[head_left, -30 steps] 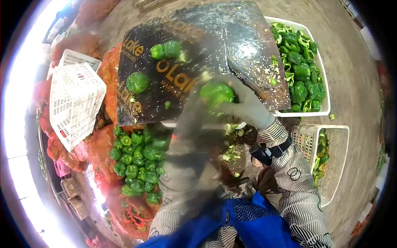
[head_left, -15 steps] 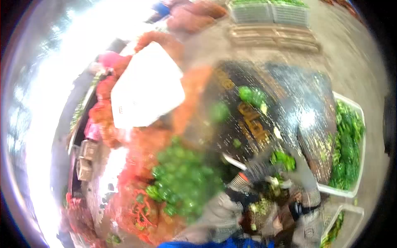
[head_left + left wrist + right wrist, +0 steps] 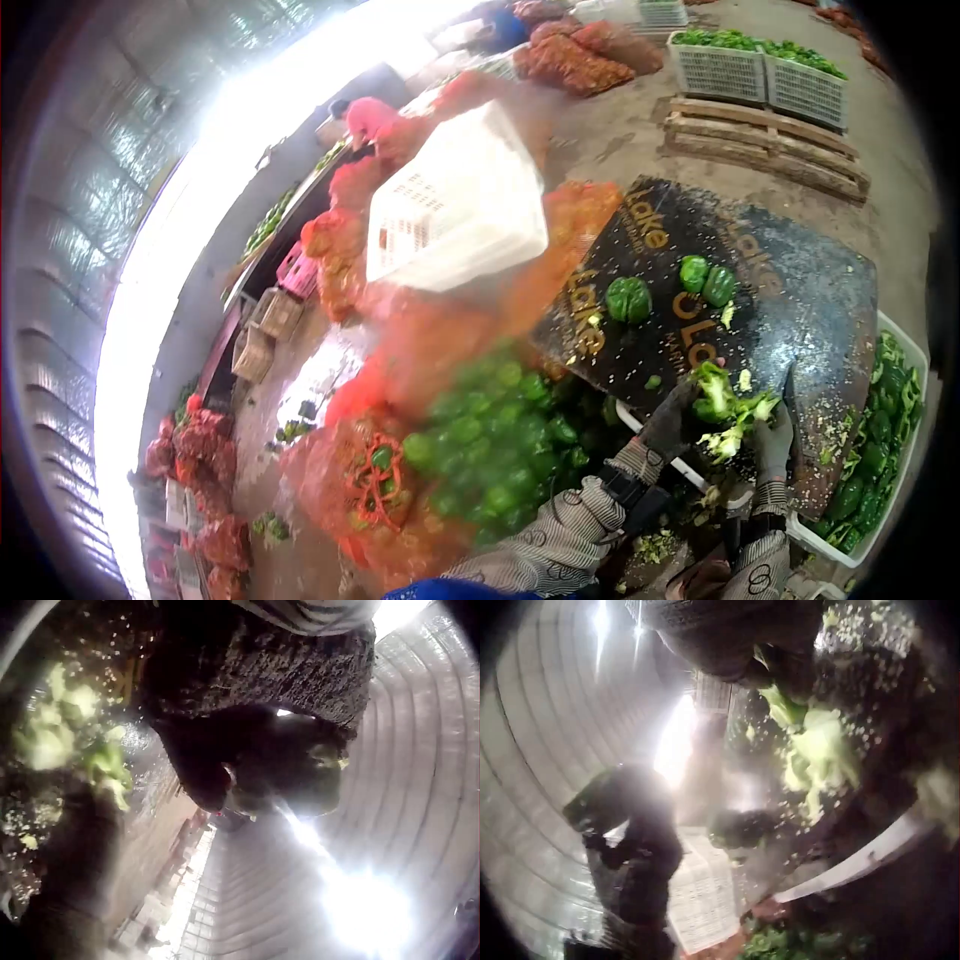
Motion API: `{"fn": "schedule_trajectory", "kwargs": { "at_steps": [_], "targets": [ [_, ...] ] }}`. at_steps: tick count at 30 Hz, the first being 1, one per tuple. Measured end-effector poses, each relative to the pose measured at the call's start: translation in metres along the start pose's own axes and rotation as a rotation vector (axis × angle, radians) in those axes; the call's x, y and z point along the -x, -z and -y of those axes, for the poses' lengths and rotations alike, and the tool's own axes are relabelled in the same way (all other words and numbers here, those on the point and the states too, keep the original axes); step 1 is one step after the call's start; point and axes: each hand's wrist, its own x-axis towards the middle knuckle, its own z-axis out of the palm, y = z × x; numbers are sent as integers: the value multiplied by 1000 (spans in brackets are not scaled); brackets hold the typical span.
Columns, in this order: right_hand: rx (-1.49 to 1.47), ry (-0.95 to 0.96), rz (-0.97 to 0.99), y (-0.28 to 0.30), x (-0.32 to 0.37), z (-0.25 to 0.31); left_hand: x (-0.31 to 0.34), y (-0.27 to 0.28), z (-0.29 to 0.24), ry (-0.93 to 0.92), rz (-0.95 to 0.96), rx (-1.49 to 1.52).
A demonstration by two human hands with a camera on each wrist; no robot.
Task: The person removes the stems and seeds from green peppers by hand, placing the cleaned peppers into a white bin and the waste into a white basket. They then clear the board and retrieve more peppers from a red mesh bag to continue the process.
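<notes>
Over the near edge of the dark lettered board (image 3: pixel 690 330), both gloved hands are at a torn green bell pepper. My left hand (image 3: pixel 668 425) grips one green pepper piece (image 3: pixel 712 398); the left wrist view shows fingers curled round this piece (image 3: pixel 300 772). My right hand (image 3: pixel 775 445) pinches another pepper piece with pale core (image 3: pixel 757 407), which the right wrist view shows as pale green flesh (image 3: pixel 817 754) by the fingers. One whole pepper (image 3: pixel 628 299) and two more, a lighter one (image 3: pixel 694 274) and a darker one (image 3: pixel 718 286), lie farther back. White seeds speckle the board.
A white crate (image 3: pixel 912 350) of cut peppers stands at the board's right. Left of the board lie a heap of whole peppers (image 3: pixel 490 440), red net sacks (image 3: pixel 350 520) and an upturned white crate (image 3: pixel 460 200). Behind are filled crates (image 3: pixel 720 72) above a wooden pallet (image 3: pixel 765 140).
The head view has swung left, so the board now appears farther right. A second ago the hands were round a larger green pepper; now pieces and pale core show between them.
</notes>
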Motion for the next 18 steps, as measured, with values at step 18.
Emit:
{"fn": "schedule_trajectory", "kwargs": {
  "at_steps": [18],
  "targets": [
    [3, 230, 257, -55, 107, 140, 5, -12, 37, -155, -231, -1363]
  ]
}}
